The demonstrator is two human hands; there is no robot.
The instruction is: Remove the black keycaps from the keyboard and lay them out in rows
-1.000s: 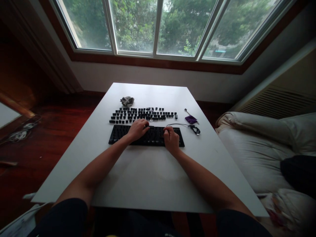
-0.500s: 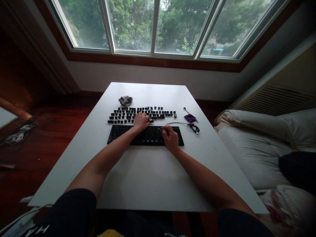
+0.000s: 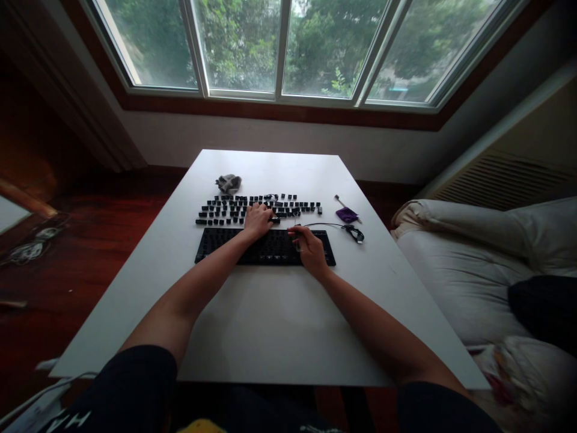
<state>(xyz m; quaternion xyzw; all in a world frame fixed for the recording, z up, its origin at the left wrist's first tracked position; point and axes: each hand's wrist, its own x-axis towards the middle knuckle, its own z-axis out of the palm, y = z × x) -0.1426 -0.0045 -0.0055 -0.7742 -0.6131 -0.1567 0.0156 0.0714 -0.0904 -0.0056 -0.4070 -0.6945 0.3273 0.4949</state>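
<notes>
A black keyboard (image 3: 225, 245) with its keycaps off lies in the middle of the white table (image 3: 279, 325). Rows of loose black keycaps (image 3: 220, 210) are laid out just behind it. My left hand (image 3: 258, 220) rests on the near rows of keycaps, fingers curled down onto them; what it grips is too small to tell. My right hand (image 3: 309, 249) sits on the keyboard's right half, fingers pinched on a thin wire keycap puller (image 3: 296, 236).
A grey cloth (image 3: 228, 182) lies behind the keycaps. A purple pouch (image 3: 347, 214), a small brush (image 3: 338, 199) and a black cable (image 3: 349, 231) lie right of the keyboard. A white sofa (image 3: 473, 264) stands at the right. Windows (image 3: 288, 48) fill the far wall.
My left hand left the keyboard and moved back onto the loose keycaps. My right hand shifted slightly left on the keyboard.
</notes>
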